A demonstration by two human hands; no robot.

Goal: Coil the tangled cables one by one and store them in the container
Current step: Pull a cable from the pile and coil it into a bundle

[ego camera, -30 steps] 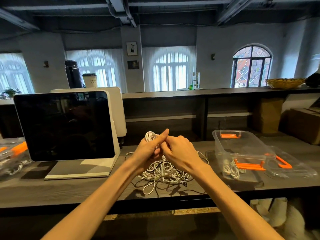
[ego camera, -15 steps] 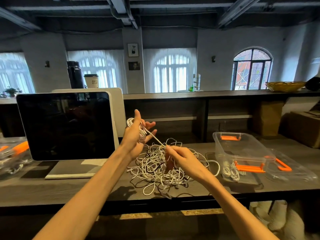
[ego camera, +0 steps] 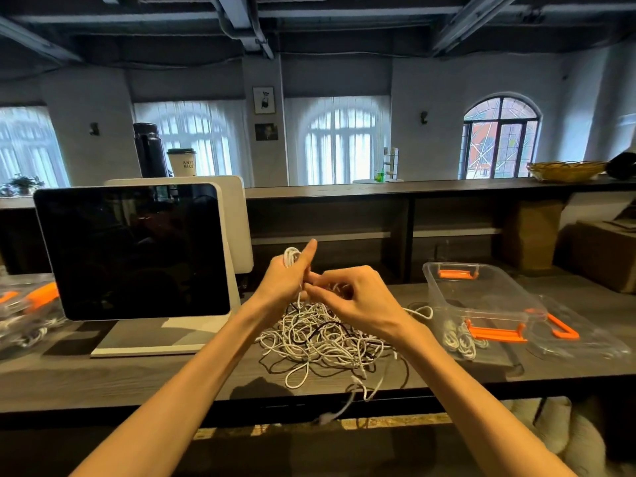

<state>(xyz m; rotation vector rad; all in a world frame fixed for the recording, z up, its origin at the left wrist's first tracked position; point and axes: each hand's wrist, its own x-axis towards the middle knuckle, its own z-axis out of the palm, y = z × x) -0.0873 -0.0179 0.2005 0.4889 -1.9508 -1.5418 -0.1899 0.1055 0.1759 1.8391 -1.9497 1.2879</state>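
Note:
A tangled pile of white cables (ego camera: 323, 339) lies on the dark wooden counter (ego camera: 137, 376) in front of me. Above it, my left hand (ego camera: 287, 282) grips a small coil of white cable (ego camera: 290, 254), thumb pointing up. My right hand (ego camera: 358, 299) is close beside it and pinches the loose strand of that same cable near the left fingers. A clear plastic container (ego camera: 481, 297) with orange handles stands to the right, and a few coiled white cables (ego camera: 459, 340) lie in its near end.
A dark screen on a white stand (ego camera: 134, 249) stands left of the pile. The container's clear lid (ego camera: 578, 335) with an orange clip lies at far right. Another clear box with cables (ego camera: 24, 311) sits at far left. One cable end (ego camera: 339, 407) hangs over the counter's front edge.
My hands were spread apart half a second ago, with a strand stretched between them. The right hand has risen back to the left one, bringing the strand to the coil.

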